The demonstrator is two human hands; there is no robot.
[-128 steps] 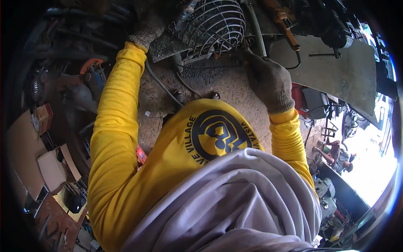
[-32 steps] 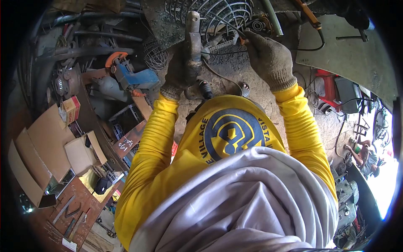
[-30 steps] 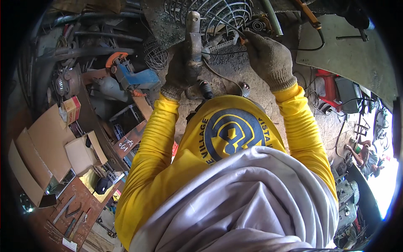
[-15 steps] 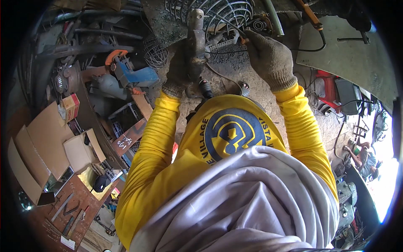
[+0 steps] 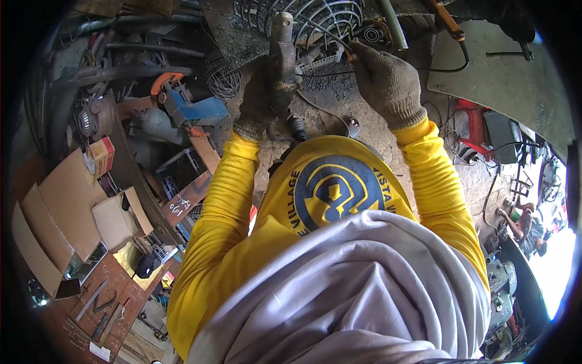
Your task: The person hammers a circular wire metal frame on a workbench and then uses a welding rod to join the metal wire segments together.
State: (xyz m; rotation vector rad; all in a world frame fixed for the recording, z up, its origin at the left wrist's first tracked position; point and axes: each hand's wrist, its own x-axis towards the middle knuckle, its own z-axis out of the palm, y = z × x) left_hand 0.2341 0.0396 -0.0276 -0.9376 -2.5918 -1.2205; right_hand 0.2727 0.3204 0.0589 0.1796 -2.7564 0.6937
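My left hand, in a dark work glove, is closed around a worn metal part. The part stands roughly upright, with a flat upper end pierced by a hole. My right hand, in a knitted glove, pinches a thin rod by its orange end. The rod slants up and left toward the top of the metal part; whether they touch I cannot tell. Behind both hands is a round wire fan guard. My left fingers are largely hidden behind the metal part.
A blue machine with an orange part stands at left, near a wire coil. Cardboard boxes and a brown tabletop with tools lie lower left. A metal sheet and red machine are right; a person sits beyond.
The view has shifted very slightly. Both hands keep their grips, and my right hand sits a touch farther left in the picture.
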